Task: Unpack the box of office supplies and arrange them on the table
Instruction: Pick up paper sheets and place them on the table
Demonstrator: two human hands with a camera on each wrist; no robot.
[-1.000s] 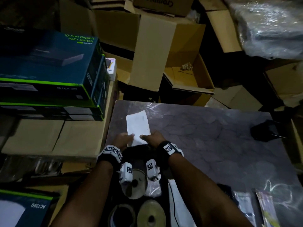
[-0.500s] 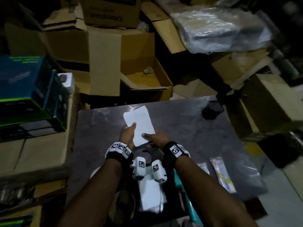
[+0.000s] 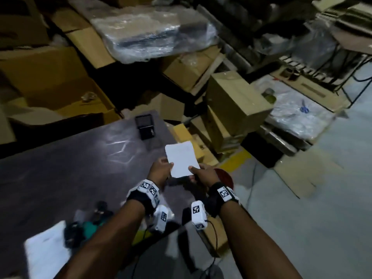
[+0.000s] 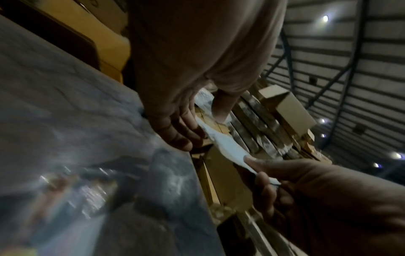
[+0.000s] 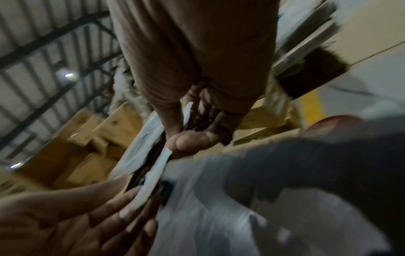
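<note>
You've swung the paper (image 3: 182,159) off past the table (image 3: 60,168) edge, left hand (image 3: 159,171) and right hand (image 3: 203,175) both pinching it, so it isn't placed yet.

Paper, glossy stone-look top, cardboard and plastic wrap.
The sheet (image 3: 182,159) pinched at its near corners is thin matt white paper. The table (image 3: 70,158) has a dark, veined, glossy top that catches glints. Far cartons (image 3: 233,99) are matt brown cardboard; the far bundle (image 3: 155,35) is wrapped in shiny, crinkled clear plastic.
</note>
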